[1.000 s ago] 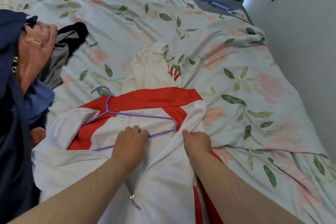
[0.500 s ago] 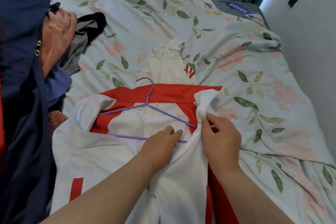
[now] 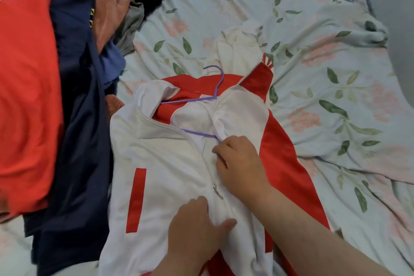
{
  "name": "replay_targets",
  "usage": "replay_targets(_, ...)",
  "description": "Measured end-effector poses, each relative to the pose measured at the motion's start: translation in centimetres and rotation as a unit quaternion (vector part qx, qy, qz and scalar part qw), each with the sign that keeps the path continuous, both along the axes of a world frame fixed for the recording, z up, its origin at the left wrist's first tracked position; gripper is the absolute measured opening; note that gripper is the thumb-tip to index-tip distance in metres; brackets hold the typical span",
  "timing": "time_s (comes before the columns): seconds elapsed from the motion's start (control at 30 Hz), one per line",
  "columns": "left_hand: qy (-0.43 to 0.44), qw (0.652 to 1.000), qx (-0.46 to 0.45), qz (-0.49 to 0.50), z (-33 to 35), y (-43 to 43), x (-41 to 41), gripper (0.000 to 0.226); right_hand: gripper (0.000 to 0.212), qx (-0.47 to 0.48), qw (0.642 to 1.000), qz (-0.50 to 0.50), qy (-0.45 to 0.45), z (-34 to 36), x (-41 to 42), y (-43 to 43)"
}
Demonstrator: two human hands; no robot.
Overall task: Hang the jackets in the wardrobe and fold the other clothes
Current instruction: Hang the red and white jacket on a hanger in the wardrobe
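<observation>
I see the jacket (image 3: 161, 163) lying lengthwise on the bed (image 3: 336, 96), collar and hanger (image 3: 197, 133) hook pointing away from me. My left hand (image 3: 197, 226) presses flat near the zip. My right hand (image 3: 239, 163), nearer the hanger, pinches the front edge.

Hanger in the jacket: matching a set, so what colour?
The hanger is purple, seen best in the head view.
</observation>
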State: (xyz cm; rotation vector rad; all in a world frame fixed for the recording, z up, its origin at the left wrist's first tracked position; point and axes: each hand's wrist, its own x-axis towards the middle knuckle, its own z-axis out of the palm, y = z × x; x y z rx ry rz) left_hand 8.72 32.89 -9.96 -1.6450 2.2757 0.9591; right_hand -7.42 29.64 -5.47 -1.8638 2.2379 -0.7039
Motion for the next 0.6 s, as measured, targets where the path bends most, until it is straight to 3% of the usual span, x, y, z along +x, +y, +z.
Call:
replay_targets(0.07, -0.005, 0.999, -0.015, -0.033, -0.9, 0.4, -0.3, 0.048, 0.018, 0.105, 0.992, 0.077, -0.002, 0.1, 1.3, 1.8)
replay_targets(0.13, 0.022, 0.999, 0.001, -0.046, -1.7, 0.5, 0.1, 0.035, 0.019, 0.262, 0.962, 0.061, -0.049, -0.8, 1.9, 2.8)
replay_targets(0.2, 0.069, 0.997, 0.029, -0.032, -2.2, 0.3, 1.0, 0.03, 0.022, 0.331, 0.94, 0.038, -0.077, -1.8, 2.1, 3.3)
replay_targets(0.33, 0.075, 0.993, 0.087, -0.035, -2.2, 0.5, 3.5, 0.044, 0.017, 0.332, 0.92, -0.022, -0.207, -2.8, 2.6, 3.7)
replay_targets(0.43, 0.11, 0.986, 0.128, -0.011, -1.6, 0.5, 4.6, 0.051, 0.02, 0.34, 0.914, -0.012, -0.222, -2.9, 2.8, 4.1)
replay_targets(0.6, 0.186, 0.966, 0.159, 0.078, -1.4, -0.9, 3.4, 0.028, 0.027, 0.324, 0.883, -0.073, -0.332, -2.2, 2.1, 4.0)
